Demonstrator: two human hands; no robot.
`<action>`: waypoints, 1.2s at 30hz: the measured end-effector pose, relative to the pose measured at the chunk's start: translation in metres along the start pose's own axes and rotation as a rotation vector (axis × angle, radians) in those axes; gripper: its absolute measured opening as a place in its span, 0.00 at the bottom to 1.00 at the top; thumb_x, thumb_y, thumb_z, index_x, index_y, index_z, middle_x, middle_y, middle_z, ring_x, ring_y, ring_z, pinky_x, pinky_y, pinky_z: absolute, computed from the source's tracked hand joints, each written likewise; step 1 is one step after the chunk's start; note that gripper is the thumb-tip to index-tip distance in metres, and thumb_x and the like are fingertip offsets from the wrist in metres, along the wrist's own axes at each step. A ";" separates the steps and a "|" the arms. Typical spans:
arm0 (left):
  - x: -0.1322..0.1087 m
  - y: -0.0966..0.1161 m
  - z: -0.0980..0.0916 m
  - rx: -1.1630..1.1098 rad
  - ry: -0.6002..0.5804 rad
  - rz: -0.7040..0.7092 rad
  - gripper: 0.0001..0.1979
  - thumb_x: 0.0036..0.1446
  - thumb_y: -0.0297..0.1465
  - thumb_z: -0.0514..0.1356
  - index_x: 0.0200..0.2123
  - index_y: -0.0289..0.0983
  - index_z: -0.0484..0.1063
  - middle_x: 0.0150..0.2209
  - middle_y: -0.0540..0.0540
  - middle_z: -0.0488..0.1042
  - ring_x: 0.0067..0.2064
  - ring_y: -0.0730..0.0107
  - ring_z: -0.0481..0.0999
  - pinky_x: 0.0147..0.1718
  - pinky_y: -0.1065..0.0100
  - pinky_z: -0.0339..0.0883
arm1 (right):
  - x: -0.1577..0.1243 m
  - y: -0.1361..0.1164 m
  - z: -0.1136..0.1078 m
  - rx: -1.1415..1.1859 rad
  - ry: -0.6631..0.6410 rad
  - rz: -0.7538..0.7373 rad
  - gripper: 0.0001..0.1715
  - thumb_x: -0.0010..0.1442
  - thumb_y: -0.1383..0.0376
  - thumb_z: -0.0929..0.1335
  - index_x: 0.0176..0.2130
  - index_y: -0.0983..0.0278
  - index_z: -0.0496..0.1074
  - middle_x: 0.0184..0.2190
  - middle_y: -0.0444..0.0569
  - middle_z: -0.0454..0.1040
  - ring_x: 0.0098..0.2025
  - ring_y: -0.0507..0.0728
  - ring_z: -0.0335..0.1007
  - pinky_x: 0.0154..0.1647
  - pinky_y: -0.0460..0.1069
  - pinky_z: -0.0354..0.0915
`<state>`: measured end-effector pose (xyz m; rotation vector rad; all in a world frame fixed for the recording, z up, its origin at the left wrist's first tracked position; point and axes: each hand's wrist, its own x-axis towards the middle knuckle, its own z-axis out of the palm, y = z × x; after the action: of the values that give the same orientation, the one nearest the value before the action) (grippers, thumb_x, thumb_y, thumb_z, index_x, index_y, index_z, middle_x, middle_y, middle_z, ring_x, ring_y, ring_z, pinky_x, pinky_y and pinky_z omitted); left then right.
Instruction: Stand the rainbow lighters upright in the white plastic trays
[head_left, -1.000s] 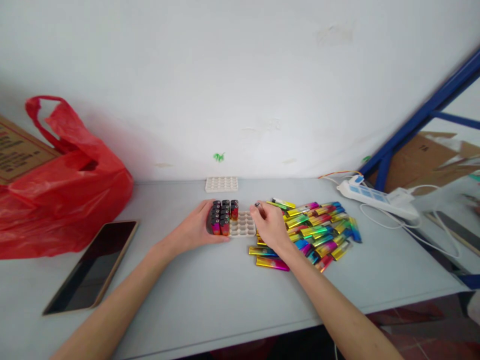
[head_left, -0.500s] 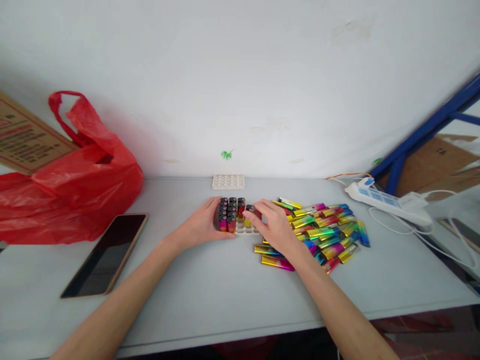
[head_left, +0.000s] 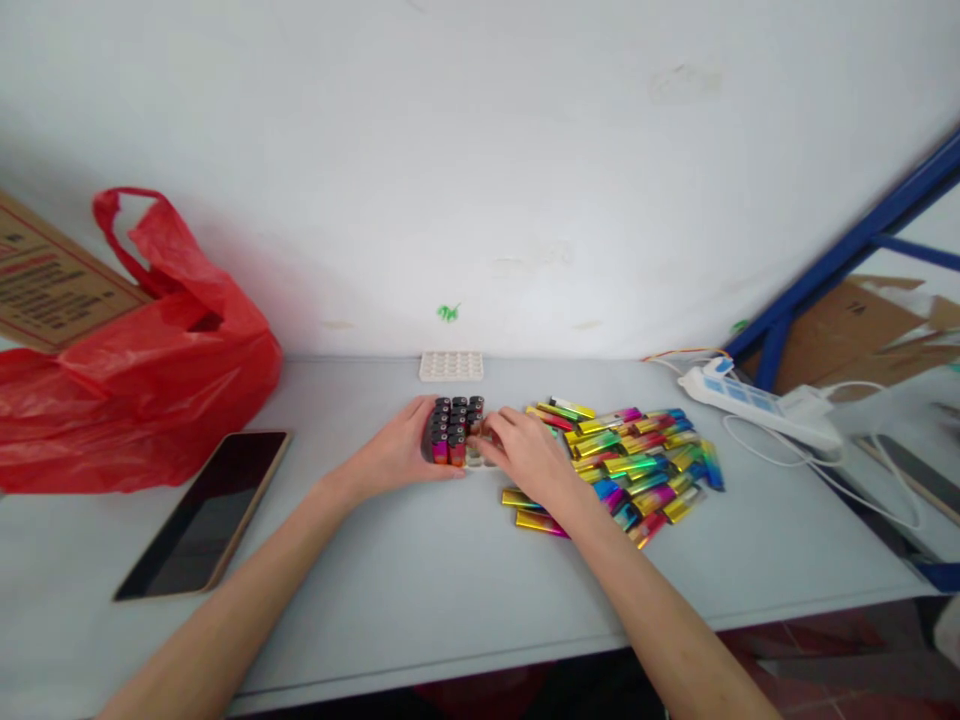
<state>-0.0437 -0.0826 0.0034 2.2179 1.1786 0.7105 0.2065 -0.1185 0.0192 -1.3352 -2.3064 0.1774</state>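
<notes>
My left hand (head_left: 401,447) is curled round the left side of a white lighter tray (head_left: 474,460), gripping it together with the upright lighters (head_left: 450,430). These have black tops and shiny coloured bodies, and stand in close columns. My right hand (head_left: 529,455) is closed at the tray's right part. Its fingertips are on a lighter (head_left: 474,421) in the third column, whose body is mostly hidden by the fingers. Beside and partly under my right forearm lies a spread pile of metallic multicoloured lighters (head_left: 637,465).
A second white tray (head_left: 451,366) with holes lies near the wall. At the left are a phone (head_left: 206,515), a red plastic bag (head_left: 187,380) and a cardboard box (head_left: 56,275). A power strip (head_left: 757,405) with white cables lies at the right, by a blue frame (head_left: 847,265).
My right hand has moved slightly left and away from me, bringing its lighter into the third column behind the front one. My left hand keeps its hold. The view has shifted a little.
</notes>
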 end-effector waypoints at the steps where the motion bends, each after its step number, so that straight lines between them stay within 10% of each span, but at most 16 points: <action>1: 0.000 0.000 0.000 0.004 0.000 -0.001 0.44 0.45 0.50 0.80 0.60 0.40 0.70 0.59 0.36 0.78 0.60 0.37 0.80 0.63 0.44 0.75 | -0.001 0.002 -0.003 0.026 0.006 0.004 0.17 0.80 0.53 0.68 0.44 0.61 0.78 0.38 0.51 0.80 0.40 0.60 0.77 0.46 0.53 0.68; 11: 0.001 0.001 -0.002 0.024 0.001 -0.012 0.43 0.43 0.53 0.80 0.57 0.40 0.73 0.57 0.37 0.79 0.58 0.39 0.82 0.60 0.45 0.78 | -0.023 0.090 -0.054 0.062 0.065 0.206 0.07 0.74 0.64 0.73 0.42 0.60 0.83 0.42 0.53 0.83 0.47 0.63 0.79 0.52 0.56 0.69; 22: 0.002 0.004 -0.002 0.029 -0.011 -0.022 0.43 0.43 0.55 0.79 0.56 0.39 0.72 0.57 0.35 0.79 0.59 0.37 0.81 0.61 0.43 0.77 | -0.019 0.068 -0.035 -0.050 -0.098 0.214 0.06 0.67 0.66 0.77 0.45 0.61 0.81 0.46 0.53 0.80 0.49 0.64 0.77 0.53 0.57 0.69; 32: 0.001 -0.003 0.000 0.040 0.005 0.010 0.42 0.44 0.56 0.79 0.55 0.42 0.72 0.56 0.37 0.79 0.57 0.39 0.82 0.59 0.46 0.78 | -0.004 0.050 -0.027 0.898 0.349 0.430 0.26 0.54 0.44 0.81 0.41 0.59 0.80 0.36 0.46 0.80 0.35 0.57 0.72 0.38 0.51 0.70; 36: 0.002 -0.003 0.001 0.036 0.001 0.020 0.42 0.44 0.57 0.79 0.55 0.41 0.72 0.57 0.35 0.79 0.58 0.38 0.81 0.59 0.43 0.78 | 0.001 0.025 -0.022 1.329 0.344 0.510 0.32 0.52 0.37 0.81 0.40 0.58 0.77 0.38 0.45 0.80 0.37 0.56 0.75 0.38 0.51 0.73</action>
<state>-0.0443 -0.0795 0.0011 2.2621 1.1794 0.7040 0.2358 -0.1075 0.0307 -0.9925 -1.0154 1.2488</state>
